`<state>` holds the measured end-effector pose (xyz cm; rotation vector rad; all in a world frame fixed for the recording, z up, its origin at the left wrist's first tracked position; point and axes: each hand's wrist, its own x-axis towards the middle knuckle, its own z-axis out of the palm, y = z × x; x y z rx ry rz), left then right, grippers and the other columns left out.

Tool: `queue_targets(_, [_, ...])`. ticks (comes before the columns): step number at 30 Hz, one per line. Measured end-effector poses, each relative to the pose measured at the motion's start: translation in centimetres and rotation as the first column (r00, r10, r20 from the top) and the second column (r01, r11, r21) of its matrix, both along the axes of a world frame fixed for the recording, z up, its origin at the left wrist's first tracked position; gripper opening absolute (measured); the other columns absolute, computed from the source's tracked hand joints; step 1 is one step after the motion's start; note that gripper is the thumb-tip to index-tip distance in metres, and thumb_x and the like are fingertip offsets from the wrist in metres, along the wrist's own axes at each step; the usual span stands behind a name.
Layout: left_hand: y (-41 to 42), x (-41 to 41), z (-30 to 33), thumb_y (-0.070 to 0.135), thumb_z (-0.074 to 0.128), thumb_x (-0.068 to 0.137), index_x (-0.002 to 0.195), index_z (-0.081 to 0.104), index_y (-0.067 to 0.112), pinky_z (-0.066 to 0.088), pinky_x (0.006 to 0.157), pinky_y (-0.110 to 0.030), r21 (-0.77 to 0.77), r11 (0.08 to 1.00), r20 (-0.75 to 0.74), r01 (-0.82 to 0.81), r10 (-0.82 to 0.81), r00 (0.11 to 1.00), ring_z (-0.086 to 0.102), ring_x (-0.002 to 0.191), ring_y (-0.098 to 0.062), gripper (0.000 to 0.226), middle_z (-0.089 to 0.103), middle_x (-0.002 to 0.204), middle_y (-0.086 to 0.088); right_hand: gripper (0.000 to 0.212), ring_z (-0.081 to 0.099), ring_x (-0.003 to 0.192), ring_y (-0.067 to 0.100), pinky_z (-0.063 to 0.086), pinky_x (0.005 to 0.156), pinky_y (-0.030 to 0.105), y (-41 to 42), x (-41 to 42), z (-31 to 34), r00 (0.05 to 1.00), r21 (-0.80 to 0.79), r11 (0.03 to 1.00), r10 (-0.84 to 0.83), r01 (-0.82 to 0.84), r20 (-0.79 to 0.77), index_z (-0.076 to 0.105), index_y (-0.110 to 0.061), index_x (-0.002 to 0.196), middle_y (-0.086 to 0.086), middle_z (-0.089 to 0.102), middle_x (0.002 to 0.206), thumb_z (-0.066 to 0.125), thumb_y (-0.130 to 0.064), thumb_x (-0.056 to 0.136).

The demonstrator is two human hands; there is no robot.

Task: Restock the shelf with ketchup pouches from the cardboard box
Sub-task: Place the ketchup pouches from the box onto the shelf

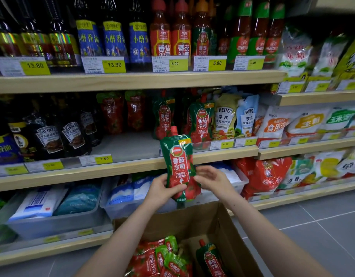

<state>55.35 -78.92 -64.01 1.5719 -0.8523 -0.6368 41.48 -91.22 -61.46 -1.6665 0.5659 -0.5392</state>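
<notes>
Currently, the left hand [162,189] is gripping one ketchup pouch [179,166] upright before the middle shelf [120,166]; the right hand [211,176] is hovering beside it, fingers loosely spread. Matching pouches [200,124] are already standing there; many are remaining in the cardboard box [230,242].

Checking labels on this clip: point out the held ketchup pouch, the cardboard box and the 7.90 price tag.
held ketchup pouch [177,166], head view, front label.
cardboard box [192,220], head view, inner back wall.
7.90 price tag [104,159], head view, yellow part.

A ketchup pouch [179,166] was held upright by the left hand [162,189], above the cardboard box [228,232], the right hand [211,176] just beside it.
</notes>
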Motion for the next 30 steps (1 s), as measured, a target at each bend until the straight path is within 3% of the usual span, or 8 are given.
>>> queue_targets(3, [-0.3, 0.1, 0.8, 0.017, 0.074, 0.075, 0.099, 0.058, 0.023, 0.052, 0.07, -0.016, -0.03, 0.999, -0.072, -0.034, 0.032, 0.997, 0.063, 0.088, -0.003, 0.029, 0.066, 0.096, 0.008, 0.009, 0.064, 0.085, 0.019, 0.054, 0.079, 0.032, 0.0, -0.9, -1.5, 0.992, -0.109, 0.992, 0.056, -0.068, -0.11, 0.059, -0.014, 0.089, 0.004, 0.065, 0.088, 0.061, -0.022, 0.086])
queue_targets(9, [-1.1, -0.6, 0.8, 0.017, 0.076, 0.073, 0.096, 0.057, 0.024, 0.051, 0.075, -0.02, -0.046, 0.993, -0.076, -0.109, 0.105, 0.992, 0.062, 0.089, -0.005, 0.032, 0.065, 0.094, 0.009, 0.02, 0.054, 0.059, 0.014, 0.049, 0.062, 0.023, 0.0, -0.7, -1.5, 0.999, -0.035, 0.999, -0.012, 0.011, -0.038, 0.052, -0.007, 0.073, 0.002, 0.056, 0.06, 0.056, -0.016, 0.09])
queue_targets(16, [-1.5, -1.0, 1.1, 0.027, 0.083, 0.065, 0.104, 0.062, 0.023, 0.051, 0.072, -0.015, -0.035, 0.98, 0.203, -0.194, 0.197, 0.959, 0.064, 0.087, -0.004, 0.045, 0.066, 0.09, 0.015, 0.032, 0.055, 0.1, 0.011, 0.049, 0.081, 0.031, -0.4, 0.2, 1.1, 0.992, -0.014, 1.0, -0.025, 0.023, -0.12, 0.048, -0.019, 0.11, -0.005, 0.056, 0.106, 0.06, -0.036, 0.085])
queue_targets(19, [-1.8, -1.6, 1.4, 0.029, 0.082, 0.066, 0.098, 0.063, 0.022, 0.048, 0.065, -0.009, -0.064, 0.982, 0.333, -0.176, 0.187, 0.924, 0.063, 0.08, 0.0, 0.038, 0.066, 0.084, 0.014, 0.057, 0.057, 0.096, 0.009, 0.048, 0.082, 0.029, 1.0, 2.2, 3.2, 0.992, -0.113, 0.99, -0.089, 0.079, -0.09, 0.044, -0.022, 0.114, -0.01, 0.059, 0.102, 0.078, -0.033, 0.069])
queue_targets(22, [-1.9, -1.0, 1.7, 0.032, 0.082, 0.064, 0.101, 0.062, 0.021, 0.048, 0.066, -0.011, -0.058, 0.988, 0.378, -0.143, 0.154, 0.913, 0.062, 0.08, 0.001, 0.043, 0.067, 0.086, 0.009, 0.053, 0.058, 0.083, 0.013, 0.048, 0.075, 0.032, 2.2, 3.9, 3.7, 0.958, -0.22, 0.939, -0.283, 0.265, -0.054, 0.045, -0.018, 0.102, -0.009, 0.06, 0.088, 0.081, -0.026, 0.064])
queue_targets(25, [-0.9, 2.0, 1.7, 0.048, 0.079, 0.061, 0.119, 0.054, 0.026, 0.048, 0.089, -0.023, 0.017, 1.0, 0.464, -0.011, 0.002, 0.886, 0.059, 0.101, -0.002, 0.067, 0.063, 0.112, 0.013, 0.049, 0.06, 0.078, 0.008, 0.052, 0.072, 0.029, 2.8, 4.7, 3.3, 0.952, -0.167, 0.938, -0.302, 0.305, 0.044, 0.047, -0.014, 0.1, -0.006, 0.062, 0.086, 0.081, -0.017, 0.066])
queue_targets(27, [0.8, 5.2, 2.0, 0.06, 0.066, 0.068, 0.128, 0.049, 0.024, 0.04, 0.1, -0.026, 0.03, 0.998, 0.655, -0.057, 0.024, 0.755, 0.051, 0.115, -0.008, 0.072, 0.056, 0.123, 0.01, 0.049, 0.061, 0.082, 0.01, 0.053, 0.077, 0.032, 3.0, 5.3, 3.3, 0.945, -0.173, 0.929, -0.32, 0.326, 0.063, 0.048, -0.012, 0.101, -0.004, 0.063, 0.09, 0.082, -0.018, 0.065])
queue_targets(30, [3.2, 11.2, 3.1, 0.061, 0.051, 0.074, 0.119, 0.053, 0.02, 0.036, 0.093, -0.029, -0.089, 0.976, 0.971, -0.198, 0.13, 0.202, 0.059, 0.102, -0.018, 0.061, 0.063, 0.111, 0.001, 0.053, 0.062, 0.093, 0.015, 0.053, 0.086, 0.04, 3.0, 6.9, 4.4, 0.945, -0.179, 0.929, -0.311, 0.325, 0.101, 0.047, -0.016, 0.103, -0.002, 0.064, 0.1, 0.082, -0.02, 0.064])
